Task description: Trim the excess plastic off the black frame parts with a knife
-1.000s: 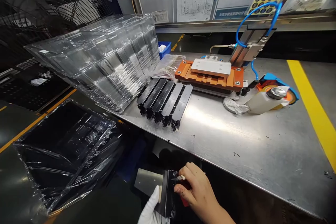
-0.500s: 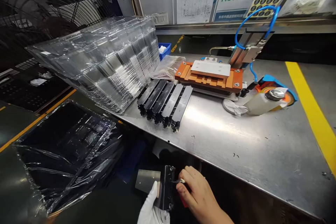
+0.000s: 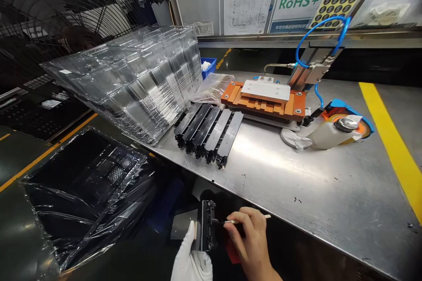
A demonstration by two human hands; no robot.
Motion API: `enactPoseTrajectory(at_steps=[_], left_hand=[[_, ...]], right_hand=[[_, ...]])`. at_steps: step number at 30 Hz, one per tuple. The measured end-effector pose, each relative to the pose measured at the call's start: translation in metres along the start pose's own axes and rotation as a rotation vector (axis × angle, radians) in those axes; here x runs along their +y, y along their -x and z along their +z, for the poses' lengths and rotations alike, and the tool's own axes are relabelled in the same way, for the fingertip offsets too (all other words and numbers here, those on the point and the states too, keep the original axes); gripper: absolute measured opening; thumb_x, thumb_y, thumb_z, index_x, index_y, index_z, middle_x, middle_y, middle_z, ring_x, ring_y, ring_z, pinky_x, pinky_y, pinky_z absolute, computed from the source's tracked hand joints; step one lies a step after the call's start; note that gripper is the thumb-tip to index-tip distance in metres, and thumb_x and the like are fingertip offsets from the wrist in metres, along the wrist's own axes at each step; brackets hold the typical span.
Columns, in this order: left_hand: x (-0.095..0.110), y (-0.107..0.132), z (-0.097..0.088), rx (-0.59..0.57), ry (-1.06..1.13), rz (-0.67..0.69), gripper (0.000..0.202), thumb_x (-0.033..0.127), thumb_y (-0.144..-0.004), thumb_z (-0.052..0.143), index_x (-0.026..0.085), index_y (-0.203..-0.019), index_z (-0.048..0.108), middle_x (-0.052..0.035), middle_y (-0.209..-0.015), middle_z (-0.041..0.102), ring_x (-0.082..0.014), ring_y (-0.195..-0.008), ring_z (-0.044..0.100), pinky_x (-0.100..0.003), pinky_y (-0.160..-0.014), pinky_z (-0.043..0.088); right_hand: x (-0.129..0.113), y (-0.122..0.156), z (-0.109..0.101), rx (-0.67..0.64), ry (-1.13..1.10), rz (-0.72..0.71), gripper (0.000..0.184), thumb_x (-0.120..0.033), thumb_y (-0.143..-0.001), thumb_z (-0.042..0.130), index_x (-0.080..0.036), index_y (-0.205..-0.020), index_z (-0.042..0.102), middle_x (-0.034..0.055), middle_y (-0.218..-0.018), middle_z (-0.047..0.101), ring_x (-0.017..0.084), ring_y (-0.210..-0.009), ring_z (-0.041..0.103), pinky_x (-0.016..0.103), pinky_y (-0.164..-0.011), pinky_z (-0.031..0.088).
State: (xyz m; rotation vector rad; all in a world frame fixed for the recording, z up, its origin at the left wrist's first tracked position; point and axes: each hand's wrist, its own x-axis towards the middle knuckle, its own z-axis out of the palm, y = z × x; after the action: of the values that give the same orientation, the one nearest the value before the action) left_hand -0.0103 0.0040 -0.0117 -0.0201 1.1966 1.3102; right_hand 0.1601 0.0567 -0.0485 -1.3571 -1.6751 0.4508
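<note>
1. While a gloved left hand (image 3: 191,257) grips a black part (image 3: 206,226) just below the front edge of a steel bench (image 3: 296,184), a bare right hand (image 3: 250,239) works at the part's side with a white-tipped stick (image 3: 231,221).
2. The left hand's white fingers (image 3: 190,233) close around the part's lower end and hold it upright. A flat grey plate (image 3: 183,224) extends from the part toward the left.
3. The right hand's fingers (image 3: 242,218) pinch the thin stick firmly, with its tip at the black part's edge. A red object (image 3: 232,255) shows beneath this hand; what it is cannot be told.
4. Five black parts (image 3: 207,134) lie side by side on the bench, apart from the part in hand. Whether they have had the same handling cannot be told, nor can any further parts be seen waiting.
5. Behind them stand a stack of clear plastic trays (image 3: 138,83), an orange fixture (image 3: 263,101) fed by a blue air hose (image 3: 321,37), and a white bottle (image 3: 332,135).
6. Dark trays wrapped in plastic film (image 3: 89,193) sit to the left, below the bench, near a large fan (image 3: 49,17). A "RoHS+" sign (image 3: 295,3) hangs on the wall beyond.
</note>
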Motion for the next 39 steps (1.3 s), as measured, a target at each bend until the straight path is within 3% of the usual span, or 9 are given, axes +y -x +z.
enactPoseTrajectory(at_steps=[3, 7, 9, 12, 16, 22, 27, 32, 39], left_hand=[[-0.013, -0.001, 0.011, 0.095, -0.027, 0.17, 0.052, -0.01, -0.062, 0.076, 0.025, -0.099, 0.078, 0.0, -0.103, 0.08, -0.013, -0.095, 0.074, -0.009, -0.086, 0.053], [-0.017, -0.004, 0.018, 0.087, 0.044, 0.158, 0.052, -0.01, -0.061, 0.077, 0.027, -0.097, 0.078, 0.002, -0.104, 0.08, -0.0148, -0.09, 0.075, -0.013, -0.076, 0.058], [-0.011, -0.006, 0.02, 0.019, 0.11, 0.071, 0.045, -0.007, -0.067, 0.074, 0.028, -0.095, 0.079, 0.002, -0.102, 0.08, -0.015, -0.09, 0.075, -0.014, -0.075, 0.059], [0.001, -0.01, 0.024, -0.072, 0.166, -0.029, 0.023, 0.011, -0.082, 0.07, 0.025, -0.098, 0.078, -0.0011, -0.105, 0.08, -0.0171, -0.101, 0.073, -0.02, -0.09, 0.058], [0.009, -0.014, 0.029, -0.159, 0.177, -0.151, 0.024, 0.024, -0.09, 0.063, 0.02, -0.111, 0.075, -0.0066, -0.105, 0.079, -0.0222, -0.11, 0.07, -0.031, -0.102, 0.054], [0.002, -0.02, 0.028, -0.107, 0.131, -0.118, 0.03, 0.025, -0.088, 0.065, 0.021, -0.117, 0.072, -0.0077, -0.113, 0.077, -0.0259, -0.118, 0.065, -0.034, -0.105, 0.052], [0.003, -0.025, 0.028, -0.077, 0.085, -0.127, 0.034, 0.03, -0.091, 0.061, 0.027, -0.124, 0.067, -0.0057, -0.115, 0.076, -0.0277, -0.118, 0.066, -0.034, -0.095, 0.059], [0.004, -0.029, 0.02, -0.048, 0.106, -0.086, 0.035, 0.015, -0.085, 0.066, 0.026, -0.118, 0.071, -0.0022, -0.114, 0.077, -0.021, -0.112, 0.069, -0.023, -0.09, 0.059], [-0.01, -0.044, 0.024, -0.051, 0.159, -0.102, 0.036, 0.013, -0.087, 0.064, 0.029, -0.118, 0.071, -0.001, -0.117, 0.076, -0.0189, -0.118, 0.066, -0.021, -0.095, 0.056]], right_hand=[[0.001, -0.008, -0.003, 0.082, -0.187, 0.153, 0.028, -0.048, -0.1, 0.044, -0.026, -0.095, 0.061, 0.003, -0.086, 0.059, 0.022, -0.079, 0.057, 0.037, -0.075, 0.044], [-0.003, -0.015, -0.008, -0.408, -0.558, 0.438, 0.049, -0.054, -0.102, 0.024, -0.024, -0.085, 0.058, -0.0013, -0.069, 0.051, 0.016, -0.059, 0.049, 0.03, -0.057, 0.039], [-0.007, -0.016, -0.008, -0.597, -0.607, 0.427, 0.054, -0.064, -0.098, 0.026, -0.023, -0.082, 0.057, -0.0023, -0.067, 0.048, 0.015, -0.058, 0.046, 0.029, -0.056, 0.037], [-0.013, -0.018, -0.007, -0.689, -0.566, 0.323, 0.056, -0.077, -0.087, 0.039, -0.023, -0.082, 0.053, -0.0028, -0.071, 0.051, 0.014, -0.06, 0.047, 0.028, -0.056, 0.035], [-0.014, -0.022, -0.003, -0.68, -0.452, 0.262, 0.051, -0.074, -0.084, 0.053, -0.023, -0.077, 0.05, -0.0042, -0.068, 0.051, 0.013, -0.058, 0.044, 0.026, -0.054, 0.032], [-0.006, -0.028, 0.0, -0.602, -0.356, 0.09, 0.054, -0.071, -0.089, 0.048, -0.023, -0.065, 0.043, -0.0052, -0.061, 0.05, 0.01, -0.051, 0.044, 0.024, -0.048, 0.03], [-0.005, -0.032, 0.005, -0.381, -0.191, -0.158, 0.053, -0.053, -0.1, 0.041, -0.022, -0.057, 0.04, -0.005, -0.051, 0.046, 0.01, -0.045, 0.044, 0.026, -0.046, 0.028], [-0.007, -0.035, 0.011, -0.251, -0.164, -0.096, 0.05, -0.065, -0.093, 0.045, -0.022, -0.068, 0.05, -0.003, -0.058, 0.053, 0.011, -0.049, 0.049, 0.024, -0.048, 0.036], [-0.006, -0.034, 0.02, -0.209, -0.153, -0.124, 0.048, -0.05, -0.101, 0.039, -0.022, -0.062, 0.046, -0.0032, -0.054, 0.049, 0.012, -0.048, 0.048, 0.026, -0.047, 0.034]])
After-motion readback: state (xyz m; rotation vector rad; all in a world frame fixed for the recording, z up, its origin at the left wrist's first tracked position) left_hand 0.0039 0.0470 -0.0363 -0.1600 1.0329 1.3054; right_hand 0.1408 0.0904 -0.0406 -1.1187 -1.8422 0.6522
